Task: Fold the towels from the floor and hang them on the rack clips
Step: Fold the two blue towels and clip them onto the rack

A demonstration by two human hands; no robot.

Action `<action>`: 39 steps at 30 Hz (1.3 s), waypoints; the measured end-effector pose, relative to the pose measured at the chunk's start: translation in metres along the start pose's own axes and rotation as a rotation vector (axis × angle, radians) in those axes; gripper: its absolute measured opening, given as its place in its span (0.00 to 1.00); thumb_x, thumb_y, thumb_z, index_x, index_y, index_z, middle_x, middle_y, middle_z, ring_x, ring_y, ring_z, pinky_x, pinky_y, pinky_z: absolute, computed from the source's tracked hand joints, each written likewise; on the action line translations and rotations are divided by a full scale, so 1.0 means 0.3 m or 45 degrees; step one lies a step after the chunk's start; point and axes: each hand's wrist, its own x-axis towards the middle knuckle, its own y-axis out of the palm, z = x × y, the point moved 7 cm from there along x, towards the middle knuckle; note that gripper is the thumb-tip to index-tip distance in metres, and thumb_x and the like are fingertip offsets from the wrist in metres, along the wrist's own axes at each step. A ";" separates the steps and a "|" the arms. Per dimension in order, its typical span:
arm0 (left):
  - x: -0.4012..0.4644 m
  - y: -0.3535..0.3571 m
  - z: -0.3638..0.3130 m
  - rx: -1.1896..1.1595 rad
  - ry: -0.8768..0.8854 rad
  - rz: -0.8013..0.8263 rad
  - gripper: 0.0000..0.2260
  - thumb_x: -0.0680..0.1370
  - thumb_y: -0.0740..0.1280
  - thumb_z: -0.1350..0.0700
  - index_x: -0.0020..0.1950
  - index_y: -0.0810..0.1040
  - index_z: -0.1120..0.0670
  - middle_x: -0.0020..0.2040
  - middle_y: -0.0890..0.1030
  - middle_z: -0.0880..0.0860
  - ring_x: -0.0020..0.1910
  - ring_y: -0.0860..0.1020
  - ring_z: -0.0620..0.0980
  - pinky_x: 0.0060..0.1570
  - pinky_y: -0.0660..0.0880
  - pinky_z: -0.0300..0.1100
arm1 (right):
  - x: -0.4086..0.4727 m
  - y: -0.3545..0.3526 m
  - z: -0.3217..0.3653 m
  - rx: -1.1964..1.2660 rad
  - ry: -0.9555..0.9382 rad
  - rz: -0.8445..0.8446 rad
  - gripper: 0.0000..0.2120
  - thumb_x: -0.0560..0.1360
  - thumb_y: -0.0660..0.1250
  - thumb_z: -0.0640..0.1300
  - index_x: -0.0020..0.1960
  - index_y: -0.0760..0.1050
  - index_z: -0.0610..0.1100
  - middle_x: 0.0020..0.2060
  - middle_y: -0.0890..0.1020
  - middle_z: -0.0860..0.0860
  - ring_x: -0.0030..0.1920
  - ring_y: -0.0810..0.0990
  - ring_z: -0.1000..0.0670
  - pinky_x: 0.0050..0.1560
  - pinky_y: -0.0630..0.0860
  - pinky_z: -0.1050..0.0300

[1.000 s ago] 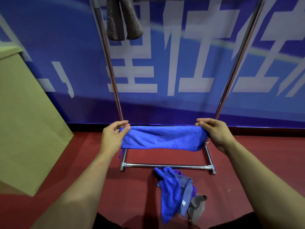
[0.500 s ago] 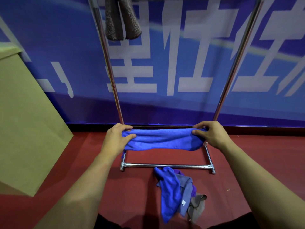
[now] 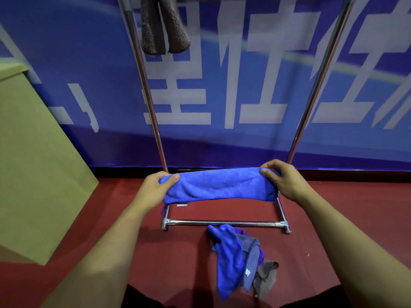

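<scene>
- Red floor (image 3: 189, 258) is seen below a blue banner (image 3: 255, 141) with white characters; a tan box (image 3: 40, 174) stands at the left edge of view.
- A blue towel (image 3: 219, 185) is held in the air, stretched level as a narrow folded band in front of the rack (image 3: 224, 223) base.
- Left hand (image 3: 153, 190): the thumb is pressed on top of the towel's left end with the fingers curled beneath, so that end is clamped.
- Right hand (image 3: 287, 181): the fingers are curled over the right end, pinching it; the thumb is hidden.
- The end grips are judged to keep the fold taut and square before hanging.
- A brown towel (image 3: 164, 25) already hangs near the left pole (image 3: 146, 85); its clip is cut off by the top edge.
- A pile (image 3: 242, 256) of blue, grey, purple and brown cloths lies on the floor just in front of the base bar, so folding is judged far from finished.
- Open room is noted between the left pole and the right pole (image 3: 315, 85), to the right of the brown towel; the way up appears unobstructed.
- No free clips are in view.
</scene>
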 end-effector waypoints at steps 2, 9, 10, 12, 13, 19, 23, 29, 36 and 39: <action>-0.013 -0.005 0.001 -0.115 -0.047 -0.012 0.11 0.79 0.71 0.47 0.46 0.84 0.55 0.40 0.84 0.53 0.40 0.79 0.46 0.47 0.75 0.45 | -0.006 -0.005 0.005 0.052 0.003 -0.014 0.03 0.79 0.70 0.47 0.50 0.80 0.47 0.45 0.84 0.56 0.45 0.81 0.57 0.47 0.75 0.64; -0.035 0.007 -0.051 -0.447 -0.076 -0.134 0.08 0.75 0.77 0.56 0.50 0.83 0.57 0.44 0.87 0.53 0.43 0.84 0.48 0.45 0.80 0.42 | -0.006 0.002 -0.047 -0.061 0.060 0.080 0.06 0.75 0.74 0.38 0.50 0.81 0.46 0.40 0.83 0.55 0.37 0.79 0.61 0.37 0.73 0.72; -0.034 0.015 -0.060 -0.473 -0.071 -0.099 0.08 0.74 0.77 0.57 0.51 0.82 0.57 0.46 0.87 0.54 0.46 0.85 0.51 0.48 0.81 0.44 | -0.005 0.012 -0.069 -0.126 0.087 0.119 0.07 0.74 0.74 0.37 0.50 0.81 0.45 0.38 0.83 0.54 0.37 0.79 0.58 0.37 0.72 0.71; -0.037 0.039 -0.087 -0.468 -0.043 -0.031 0.09 0.74 0.77 0.60 0.52 0.82 0.55 0.48 0.87 0.55 0.48 0.85 0.52 0.51 0.81 0.46 | -0.010 0.030 -0.112 -0.248 0.146 0.195 0.10 0.72 0.76 0.37 0.52 0.82 0.42 0.35 0.81 0.53 0.36 0.77 0.55 0.38 0.72 0.67; -0.037 0.055 -0.101 -0.440 -0.020 -0.010 0.10 0.73 0.77 0.61 0.52 0.82 0.55 0.48 0.87 0.55 0.48 0.85 0.51 0.50 0.82 0.45 | -0.014 0.042 -0.129 -0.282 0.166 0.241 0.13 0.72 0.76 0.37 0.55 0.82 0.40 0.35 0.80 0.53 0.35 0.77 0.55 0.40 0.73 0.65; -0.048 0.202 -0.133 0.162 0.213 0.252 0.12 0.70 0.80 0.56 0.48 0.81 0.48 0.45 0.85 0.47 0.46 0.83 0.43 0.54 0.79 0.40 | -0.062 0.159 -0.063 -0.180 0.099 0.526 0.20 0.72 0.78 0.42 0.62 0.78 0.42 0.51 0.84 0.45 0.47 0.83 0.51 0.50 0.76 0.70; -0.065 0.235 -0.127 0.443 0.234 0.387 0.10 0.68 0.79 0.46 0.44 0.80 0.42 0.41 0.85 0.40 0.44 0.83 0.39 0.52 0.79 0.46 | -0.075 0.207 0.022 -0.084 0.000 0.576 0.23 0.71 0.78 0.45 0.64 0.77 0.43 0.53 0.84 0.48 0.53 0.84 0.51 0.60 0.79 0.59; -0.101 0.258 -0.179 0.540 0.340 0.571 0.08 0.70 0.77 0.48 0.47 0.83 0.44 0.44 0.85 0.39 0.47 0.82 0.39 0.54 0.78 0.46 | -0.095 0.273 0.062 -0.020 -0.042 0.651 0.28 0.70 0.79 0.44 0.67 0.75 0.44 0.56 0.84 0.46 0.55 0.83 0.50 0.59 0.79 0.60; -0.111 0.218 -0.290 0.072 0.358 0.465 0.09 0.69 0.81 0.58 0.41 0.84 0.46 0.39 0.85 0.42 0.41 0.81 0.38 0.48 0.76 0.34 | -0.175 0.384 0.075 0.031 -0.060 0.886 0.40 0.68 0.81 0.47 0.74 0.65 0.49 0.67 0.77 0.50 0.68 0.75 0.57 0.67 0.73 0.61; -0.099 0.169 -0.284 -0.108 0.259 0.382 0.07 0.69 0.81 0.58 0.43 0.86 0.49 0.40 0.86 0.47 0.40 0.80 0.41 0.47 0.77 0.40 | -0.211 0.426 0.085 0.191 0.025 1.035 0.38 0.72 0.77 0.40 0.74 0.60 0.50 0.61 0.82 0.45 0.64 0.80 0.53 0.63 0.78 0.53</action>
